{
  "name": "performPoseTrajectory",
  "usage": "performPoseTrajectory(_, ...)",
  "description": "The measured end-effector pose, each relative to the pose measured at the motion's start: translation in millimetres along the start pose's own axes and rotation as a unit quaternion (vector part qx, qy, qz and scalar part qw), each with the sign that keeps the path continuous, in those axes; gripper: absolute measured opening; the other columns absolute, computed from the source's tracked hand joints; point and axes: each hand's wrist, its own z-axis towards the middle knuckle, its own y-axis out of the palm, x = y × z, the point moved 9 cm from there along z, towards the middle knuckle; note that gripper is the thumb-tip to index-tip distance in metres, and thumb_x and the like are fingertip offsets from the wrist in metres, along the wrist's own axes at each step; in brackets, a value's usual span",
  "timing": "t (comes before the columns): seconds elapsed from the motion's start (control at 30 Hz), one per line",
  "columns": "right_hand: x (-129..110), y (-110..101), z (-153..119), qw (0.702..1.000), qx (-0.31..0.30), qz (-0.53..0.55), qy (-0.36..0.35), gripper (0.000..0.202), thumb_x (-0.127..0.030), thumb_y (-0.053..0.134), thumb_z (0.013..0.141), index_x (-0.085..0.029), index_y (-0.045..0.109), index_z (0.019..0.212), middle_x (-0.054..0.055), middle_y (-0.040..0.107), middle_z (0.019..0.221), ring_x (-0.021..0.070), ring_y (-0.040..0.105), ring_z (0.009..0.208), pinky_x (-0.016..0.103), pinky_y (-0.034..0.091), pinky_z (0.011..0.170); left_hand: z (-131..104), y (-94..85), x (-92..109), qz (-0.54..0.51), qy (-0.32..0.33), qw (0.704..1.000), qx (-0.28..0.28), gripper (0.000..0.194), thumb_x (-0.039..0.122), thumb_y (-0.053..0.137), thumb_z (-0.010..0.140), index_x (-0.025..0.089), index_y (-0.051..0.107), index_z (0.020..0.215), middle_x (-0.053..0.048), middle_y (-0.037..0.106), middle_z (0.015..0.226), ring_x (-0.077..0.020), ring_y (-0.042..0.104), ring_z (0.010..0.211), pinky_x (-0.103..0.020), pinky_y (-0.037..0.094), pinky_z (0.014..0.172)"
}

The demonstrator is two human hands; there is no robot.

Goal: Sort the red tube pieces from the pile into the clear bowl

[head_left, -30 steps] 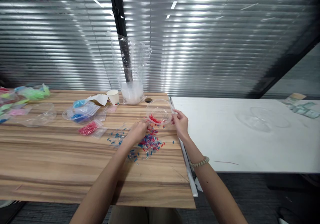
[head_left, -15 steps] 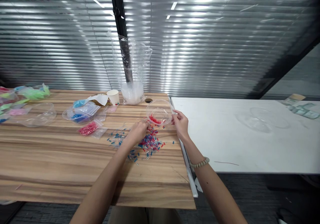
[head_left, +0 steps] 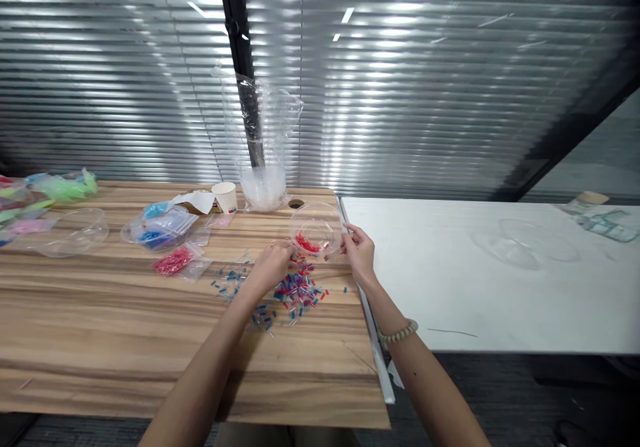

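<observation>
My right hand (head_left: 359,252) pinches the right rim of a clear round bowl (head_left: 327,212), which is tilted and has small red pieces (head_left: 307,242) at its lower left. My left hand (head_left: 274,267) is beside the bowl's lower left edge, over the top of a loose pile of red, blue and clear pieces (head_left: 299,290). Its fingers are closed together; what they hold, if anything, is too small to make out. Blue and clear pieces (head_left: 231,280) lie scattered left of that hand.
On the wooden table (head_left: 125,340) are a bag of pink pieces (head_left: 173,260), a clear dish with bags (head_left: 160,230), a paper cup (head_left: 225,197) and bagged white bowls (head_left: 264,188). Clear lids (head_left: 537,240) lie on the white table (head_left: 425,287) at right.
The view has shifted slightly. My left hand has stayed near the bowl's lower left edge, and my right hand still holds the bowl's rim.
</observation>
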Motion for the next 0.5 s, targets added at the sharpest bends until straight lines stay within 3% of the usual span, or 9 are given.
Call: performPoseTrajectory(0.5, -3.2, -2.3, -3.3, 1.000, 0.014, 0.005, -0.003, 0.037, -0.032, 0.057, 0.072, -0.013, 0.060, 0.103, -0.006, 0.051, 0.053, 0.0098, 0.048, 0.045, 0.023, 0.042, 0.048, -1.1, -7.0, -6.0, -0.003, -0.008, 0.998, 0.060, 0.017, 0.006, 0.046, 0.079, 0.014, 0.059, 0.085, -0.009, 0.062, 0.094, -0.0225, 0.055, 0.091, -0.033, 0.041, 0.079)
